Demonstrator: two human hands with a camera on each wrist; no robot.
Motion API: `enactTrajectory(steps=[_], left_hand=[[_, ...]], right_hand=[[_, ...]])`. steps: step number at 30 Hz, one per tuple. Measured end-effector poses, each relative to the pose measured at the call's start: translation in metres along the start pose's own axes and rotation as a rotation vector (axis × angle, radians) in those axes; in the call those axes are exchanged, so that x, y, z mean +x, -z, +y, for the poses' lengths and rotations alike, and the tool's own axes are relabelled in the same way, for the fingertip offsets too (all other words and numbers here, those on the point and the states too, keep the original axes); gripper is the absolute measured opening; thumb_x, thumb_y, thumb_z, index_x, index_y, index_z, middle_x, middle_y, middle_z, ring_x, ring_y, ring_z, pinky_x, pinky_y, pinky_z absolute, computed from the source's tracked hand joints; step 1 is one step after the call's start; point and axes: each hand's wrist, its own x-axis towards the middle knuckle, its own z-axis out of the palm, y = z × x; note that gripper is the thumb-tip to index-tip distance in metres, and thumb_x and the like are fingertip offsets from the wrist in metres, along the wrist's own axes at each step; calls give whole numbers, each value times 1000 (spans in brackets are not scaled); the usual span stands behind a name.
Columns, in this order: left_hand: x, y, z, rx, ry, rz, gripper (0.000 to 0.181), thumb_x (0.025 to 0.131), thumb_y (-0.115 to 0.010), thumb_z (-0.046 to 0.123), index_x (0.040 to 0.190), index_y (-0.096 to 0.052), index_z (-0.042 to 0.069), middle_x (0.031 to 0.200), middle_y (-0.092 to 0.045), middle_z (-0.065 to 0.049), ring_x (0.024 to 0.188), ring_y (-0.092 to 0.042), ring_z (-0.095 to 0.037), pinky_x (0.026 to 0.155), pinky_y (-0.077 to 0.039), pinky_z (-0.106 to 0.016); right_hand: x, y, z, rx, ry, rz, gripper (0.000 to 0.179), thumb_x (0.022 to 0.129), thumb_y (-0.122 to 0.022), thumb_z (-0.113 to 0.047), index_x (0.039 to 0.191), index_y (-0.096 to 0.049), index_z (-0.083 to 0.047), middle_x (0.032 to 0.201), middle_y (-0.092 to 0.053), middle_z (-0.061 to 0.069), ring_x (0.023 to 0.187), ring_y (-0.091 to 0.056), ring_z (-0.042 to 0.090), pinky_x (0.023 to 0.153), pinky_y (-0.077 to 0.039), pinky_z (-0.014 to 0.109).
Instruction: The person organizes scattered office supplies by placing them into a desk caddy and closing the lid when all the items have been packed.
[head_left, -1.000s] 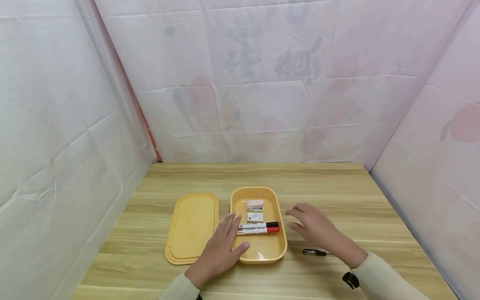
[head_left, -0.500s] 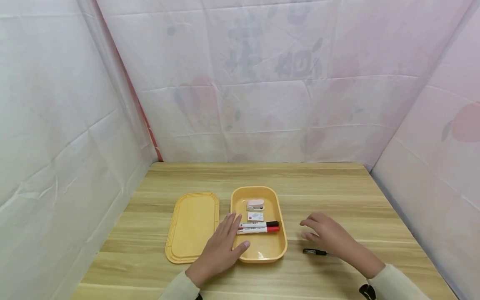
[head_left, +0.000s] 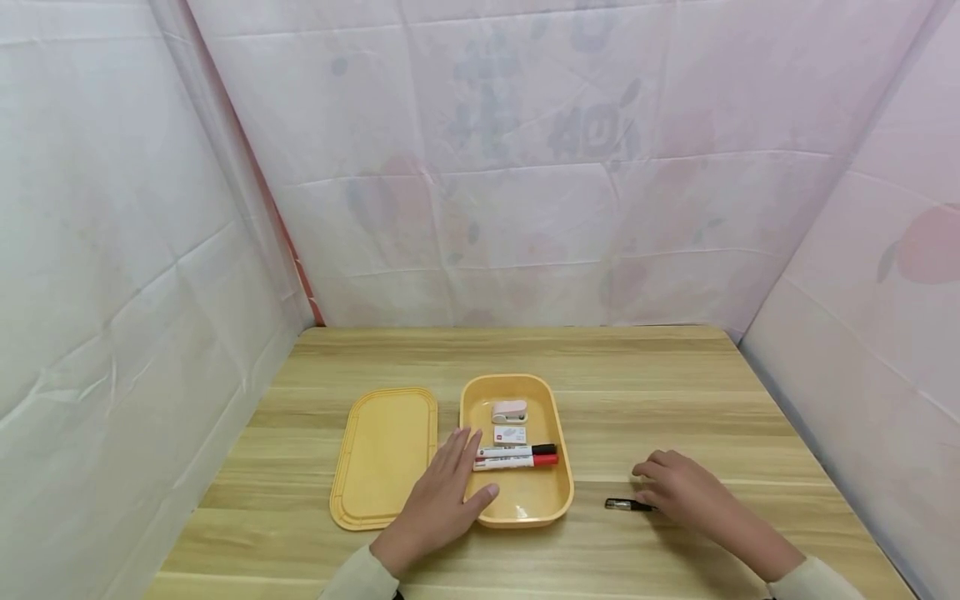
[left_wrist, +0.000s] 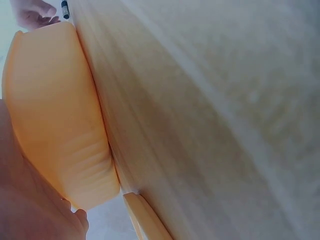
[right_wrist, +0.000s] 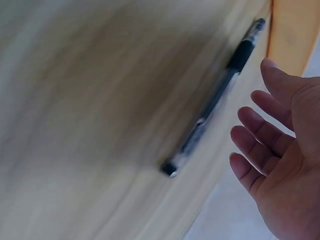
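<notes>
- The right hand (head_left: 686,493) hovers just over a black pen (head_left: 626,504) on the wooden table (head_left: 675,392), fingers spread and relaxed, gripping nothing.
- The pen lies at 3 o'clock of the yellow box (head_left: 558,500).
- The left hand (head_left: 442,500) lies flat on the box's 9 o'clock rim, fingers straight.
- The lid (head_left: 382,454) lies just beside the box at 9 o'clock.

A: What lies beyond the left hand's (head_left: 438,504) fingertips?
B: One tray (head_left: 558,500) holding two markers (head_left: 517,456), one eraser (head_left: 510,435), one stapler (head_left: 510,410); one lid (head_left: 384,454).
A: Under the right hand's (head_left: 686,492) fingers?
B: One pen (head_left: 624,504).
</notes>
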Motion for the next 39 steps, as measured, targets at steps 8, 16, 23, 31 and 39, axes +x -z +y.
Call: enactTrajectory(steps=[8,16,23,31,39], left_hand=[[1,-1,-1,10,-12,8,80,102,-39,62,164,-7,23,171,-7,-5,157,-9,-27,124,-20,-51],[2,-1,-1,13,-7,2,81,102,-39,63,164,-7,22,171,-7,-6,157,-9,-27,125,-19,-51],[2,-2,-1,13,-11,4,80,102,-39,61,164,-7,22,171,-7,-6,157,-10,-28,124,-19,-52],[1,0,1,4,4,-9,81,101,-34,67,164,-5,26,171,-6,-5,157,-8,-26,125,-19,-50],[1,0,0,-2,6,-15,81,101,-38,64,164,-5,25,171,-5,-5,157,-8,-27,124,-20,-52]], right_hand=[[-27,1,11,51,-109,-18,23,76,-86,-24,93,-72,-19,86,-58,-15,76,-50,0,64,-49,27],[-48,8,20,69,-204,-83,23,79,-84,-25,98,-72,-20,89,-54,-18,77,-44,-5,64,-47,25],[-59,10,27,79,-185,-73,27,77,-86,-21,100,-73,-15,90,-56,-17,77,-44,-8,62,-48,24],[-63,7,31,108,-202,-83,21,80,-83,-15,98,-72,-18,88,-56,-20,78,-49,-9,63,-50,24],[-62,0,26,75,-179,-9,27,77,-83,-7,87,-68,-26,84,-52,-23,75,-46,-11,60,-49,22]])
